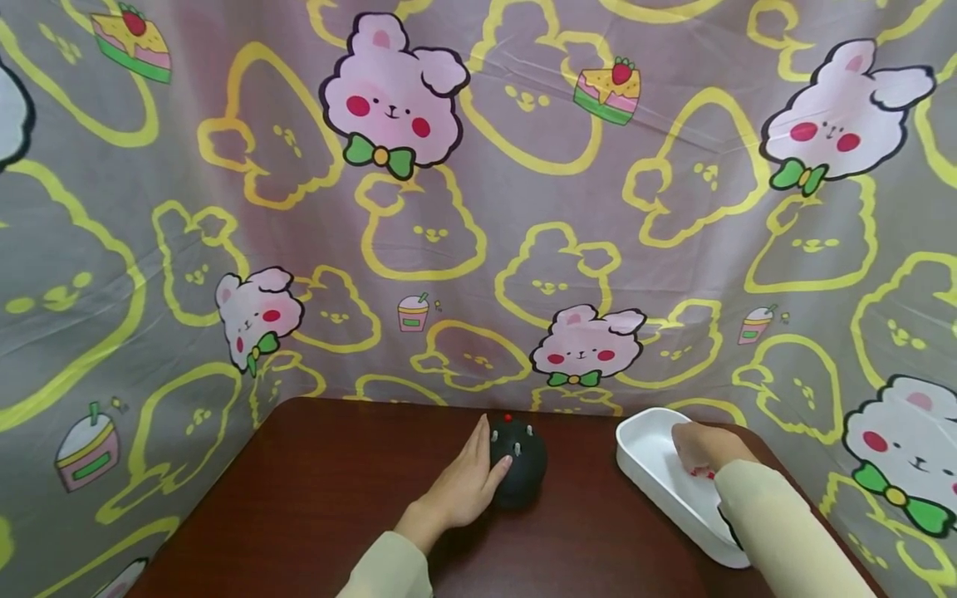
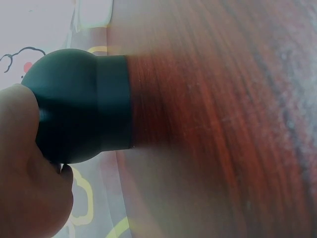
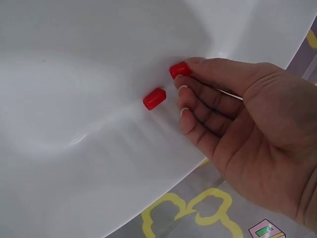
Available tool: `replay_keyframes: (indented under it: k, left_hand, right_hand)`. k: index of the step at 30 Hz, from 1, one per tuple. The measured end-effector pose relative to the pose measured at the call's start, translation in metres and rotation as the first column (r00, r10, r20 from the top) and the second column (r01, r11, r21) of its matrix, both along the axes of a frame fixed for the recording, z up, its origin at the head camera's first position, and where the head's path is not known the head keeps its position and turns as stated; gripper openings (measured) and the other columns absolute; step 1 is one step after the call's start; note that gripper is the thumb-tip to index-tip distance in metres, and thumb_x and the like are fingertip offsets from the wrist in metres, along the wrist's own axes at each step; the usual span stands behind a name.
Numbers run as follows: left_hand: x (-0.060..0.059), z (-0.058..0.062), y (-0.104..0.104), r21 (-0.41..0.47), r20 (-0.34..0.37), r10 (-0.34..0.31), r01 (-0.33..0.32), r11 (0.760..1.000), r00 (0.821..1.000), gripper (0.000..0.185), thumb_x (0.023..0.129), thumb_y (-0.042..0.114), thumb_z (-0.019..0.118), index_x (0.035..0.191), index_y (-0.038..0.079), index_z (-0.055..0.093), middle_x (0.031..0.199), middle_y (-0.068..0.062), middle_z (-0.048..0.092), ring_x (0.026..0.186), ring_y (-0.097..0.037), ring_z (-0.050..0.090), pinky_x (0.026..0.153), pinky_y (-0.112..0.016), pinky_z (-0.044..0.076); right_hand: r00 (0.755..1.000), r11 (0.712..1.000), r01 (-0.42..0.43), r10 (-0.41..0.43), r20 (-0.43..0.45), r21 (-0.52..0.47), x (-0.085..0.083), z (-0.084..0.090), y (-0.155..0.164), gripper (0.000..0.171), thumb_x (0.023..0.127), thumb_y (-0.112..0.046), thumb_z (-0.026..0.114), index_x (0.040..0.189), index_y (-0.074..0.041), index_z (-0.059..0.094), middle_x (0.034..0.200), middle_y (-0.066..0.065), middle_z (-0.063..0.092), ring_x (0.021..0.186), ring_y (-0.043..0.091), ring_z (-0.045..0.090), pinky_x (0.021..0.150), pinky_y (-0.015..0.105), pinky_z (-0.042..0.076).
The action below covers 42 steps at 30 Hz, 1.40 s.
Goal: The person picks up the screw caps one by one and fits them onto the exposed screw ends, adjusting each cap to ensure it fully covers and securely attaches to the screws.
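A black domed holder [image 1: 521,469] stands on the dark wooden table [image 1: 314,498], with several short pins and one red cap [image 1: 508,418] on top. My left hand [image 1: 488,455] cups its left side, fingers behind and thumb in front. The left wrist view shows the holder [image 2: 84,109] close up, with my left hand [image 2: 34,168] wrapped against it. My right hand [image 1: 691,455] is inside a white tray [image 1: 635,469]. In the right wrist view my right hand [image 3: 185,82] pinches a red cap [image 3: 179,69] at its curled fingertips, the thumb hidden. A second red cap [image 3: 154,98] lies loose on the tray [image 3: 89,124].
A cloth printed with rabbits and cakes [image 1: 478,208] hangs behind the table and along both sides. The tray sits at the table's right edge. Bare tabletop stretches to the left of the holder.
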<state>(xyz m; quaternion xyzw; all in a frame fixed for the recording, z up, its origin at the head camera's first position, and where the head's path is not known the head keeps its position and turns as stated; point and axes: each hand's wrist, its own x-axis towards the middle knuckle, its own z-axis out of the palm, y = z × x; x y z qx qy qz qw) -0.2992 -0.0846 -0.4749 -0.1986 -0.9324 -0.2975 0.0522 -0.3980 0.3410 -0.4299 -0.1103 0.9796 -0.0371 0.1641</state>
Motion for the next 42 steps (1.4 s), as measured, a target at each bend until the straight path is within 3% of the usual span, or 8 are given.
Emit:
replay_keyframes:
  k: [3, 7, 14, 19, 24, 32, 38, 42]
  left_hand:
    - [0.000, 0.001, 0.000, -0.001, 0.001, 0.001, -0.001, 1.000, 1.000, 0.086, 0.108, 0.059, 0.031, 0.163, -0.001, 0.003, 0.171, -0.016, 0.002, 0.157, -0.030, 0.011, 0.122, -0.049, 0.024]
    - [0.000, 0.000, 0.000, 0.001, 0.005, 0.002, -0.002, 1.000, 1.000, 0.087, 0.107, 0.061, 0.029, 0.163, -0.001, 0.004, 0.171, -0.016, 0.001, 0.157, -0.029, 0.011, 0.122, -0.049, 0.024]
    - [-0.001, -0.002, 0.000, -0.001, 0.003, -0.004, 0.004, 1.000, 1.000, 0.088, 0.107, 0.061, 0.029, 0.163, -0.001, 0.004, 0.171, -0.016, 0.002, 0.157, -0.030, 0.011, 0.122, -0.049, 0.024]
    - [-0.001, -0.002, 0.000, 0.001, 0.000, 0.000, 0.000, 1.000, 1.000, 0.087, 0.107, 0.061, 0.030, 0.163, -0.002, 0.004, 0.171, -0.017, 0.002, 0.157, -0.030, 0.012, 0.122, -0.049, 0.025]
    - [-0.001, -0.002, 0.001, 0.002, -0.002, 0.000, 0.000, 1.000, 1.000, 0.086, 0.108, 0.060, 0.030, 0.163, 0.000, 0.003, 0.171, -0.017, 0.002, 0.157, -0.029, 0.011, 0.122, -0.048, 0.024]
    - [0.001, -0.001, 0.001, 0.005, -0.013, -0.004, 0.004, 1.000, 1.000, 0.085, 0.109, 0.057, 0.032, 0.163, -0.003, 0.005, 0.171, -0.018, 0.003, 0.156, -0.030, 0.013, 0.122, -0.049, 0.025]
    - [0.000, -0.001, 0.001, 0.001, -0.014, -0.005, 0.005, 1.000, 1.000, 0.085, 0.108, 0.058, 0.031, 0.163, -0.002, 0.005, 0.171, -0.018, 0.003, 0.156, -0.030, 0.012, 0.122, -0.049, 0.025]
    - [0.000, -0.001, 0.001, -0.003, -0.010, -0.005, 0.005, 1.000, 1.000, 0.085, 0.108, 0.058, 0.030, 0.163, -0.001, 0.004, 0.171, -0.017, 0.002, 0.157, -0.030, 0.012, 0.122, -0.049, 0.025]
  right_hand:
    - [1.000, 0.999, 0.012, -0.011, 0.012, -0.043, 0.000, 0.002, -0.002, 0.017, 0.082, 0.006, 0.063, 0.075, -0.007, 0.054, 0.066, 0.004, 0.049, 0.053, 0.016, 0.038, 0.048, 0.028, 0.030]
    - [0.999, 0.992, 0.027, -0.025, 0.022, -0.125, 0.004, 0.008, -0.006, 0.018, 0.085, 0.007, 0.065, 0.077, -0.006, 0.055, 0.068, 0.006, 0.053, 0.057, 0.018, 0.045, 0.049, 0.030, 0.037]
    - [0.993, 0.981, -0.109, 0.101, -0.055, -0.160, 0.011, 0.016, -0.013, 0.018, 0.086, 0.005, 0.070, 0.074, -0.005, 0.060, 0.066, 0.007, 0.064, 0.059, 0.019, 0.059, 0.055, 0.030, 0.048]
    - [0.991, 0.967, -0.127, 0.114, -0.073, -0.221, 0.013, 0.016, -0.015, 0.019, 0.085, 0.007, 0.070, 0.075, -0.005, 0.059, 0.067, 0.006, 0.064, 0.060, 0.020, 0.062, 0.055, 0.030, 0.050]
    - [0.975, 0.935, -0.208, 0.174, -0.138, -0.289, 0.007, 0.014, -0.015, 0.020, 0.083, 0.010, 0.070, 0.070, -0.003, 0.063, 0.062, 0.003, 0.063, 0.054, 0.015, 0.058, 0.051, 0.027, 0.049]
    - [0.925, 0.868, -0.367, 0.305, -0.225, -0.333, 0.003, 0.019, -0.014, 0.018, 0.082, 0.011, 0.068, 0.067, 0.000, 0.066, 0.053, -0.002, 0.058, 0.046, 0.003, 0.050, 0.047, 0.024, 0.045]
    - [0.925, 0.855, -0.370, 0.300, -0.236, -0.363, 0.010, 0.028, -0.016, 0.015, 0.083, 0.012, 0.066, 0.072, 0.001, 0.064, 0.062, 0.005, 0.061, 0.054, 0.012, 0.057, 0.050, 0.026, 0.047]
    - [0.919, 0.859, -0.375, 0.295, -0.260, -0.350, 0.010, 0.031, -0.017, 0.014, 0.085, 0.010, 0.067, 0.074, 0.001, 0.067, 0.066, 0.006, 0.064, 0.055, 0.010, 0.058, 0.052, 0.026, 0.048]
